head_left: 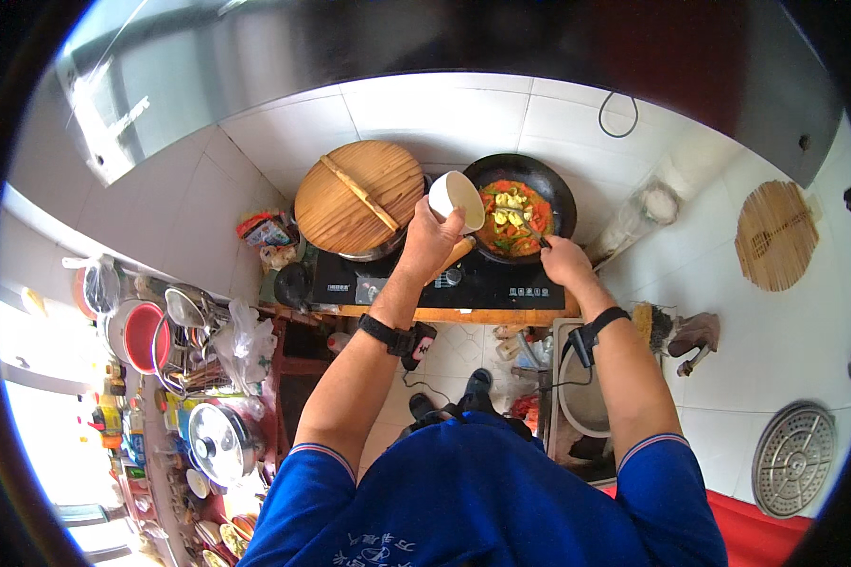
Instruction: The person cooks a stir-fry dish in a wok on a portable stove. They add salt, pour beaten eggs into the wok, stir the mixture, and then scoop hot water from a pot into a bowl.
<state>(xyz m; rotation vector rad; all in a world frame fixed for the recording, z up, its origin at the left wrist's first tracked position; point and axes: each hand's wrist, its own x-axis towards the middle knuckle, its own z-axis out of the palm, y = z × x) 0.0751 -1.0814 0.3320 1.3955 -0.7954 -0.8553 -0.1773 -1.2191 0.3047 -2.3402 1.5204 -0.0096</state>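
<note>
- White bowl (457, 200) is up in the left hand (433, 236), just above the near left side of the black wok (563, 184), tipped so its mouth leans toward the food. Fingers and thumb are pinching its side and rim.
- Looks like ceramic or hard plastic, can't tell which. Either way I'd expect it stiff and fairly light, maybe slick if there's oil on it, and chippable if it's ceramic. I'd grip low on the wall with a thumb near the rim, on the side away from the heat.
- Right hand (568, 262) is curled snugly around the dark grip of a cooking utensil (531, 230). Its working end is down in the red-and-yellow stir-fry (512, 244), so spatula or ladle, no idea. Probably rigid and easy to steer; far end of the grip is the cooler hold.
- Stir-fry looks soft and saucy, yellow chunks likely squishy, so a gentle push should do.
- Wok's on the black cooktop (487, 291) and probably has some heft. Its pale wooden handle (454, 260) pokes out below the left hand, and that's where I'd grab it.
- Round wooden lid (359, 198) sits left of the bowl: stiff, lift by the crossbar.
</note>
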